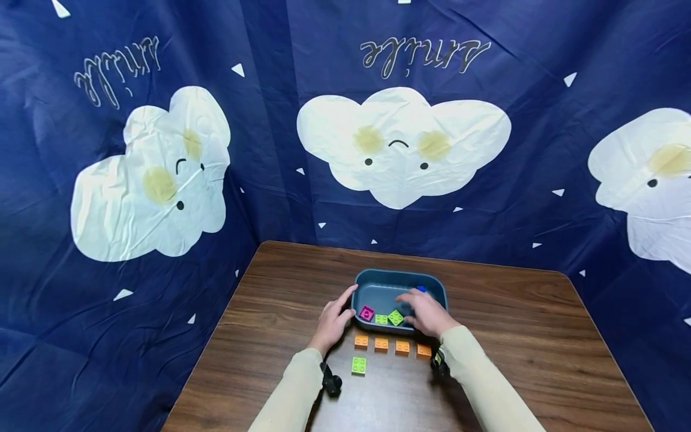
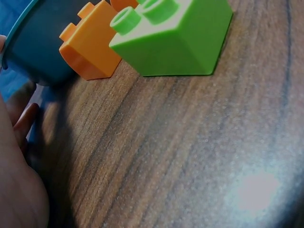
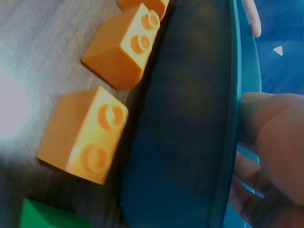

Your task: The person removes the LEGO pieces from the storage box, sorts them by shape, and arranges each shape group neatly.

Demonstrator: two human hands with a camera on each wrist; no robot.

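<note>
A dark teal bin [image 1: 399, 275] sits in front of me. Against its left end rests my left hand [image 1: 330, 324], index finger and thumb spread along the outside. My right hand [image 1: 426, 311] reaches over the near right rim into the bin, fingers bent loosely downward, with nothing seen between them. Inside lie a magenta brick [image 1: 366, 313], two lime green bricks [image 1: 381, 319] near the front wall and a blue brick [image 1: 421, 288] at the back right, partly covered by the right hand. In the right wrist view, the bin wall [image 3: 185, 118] hides some fingertips.
Several orange bricks [image 1: 381, 344] stand in a row before the bin. A lime green brick [image 1: 358, 365] stands nearer me, below the row's left end. By the right wrist is another green brick [image 3: 50, 216], mostly out of frame. The wooden table [image 1: 513, 348] meets a blue cloth backdrop [image 1: 270, 150].
</note>
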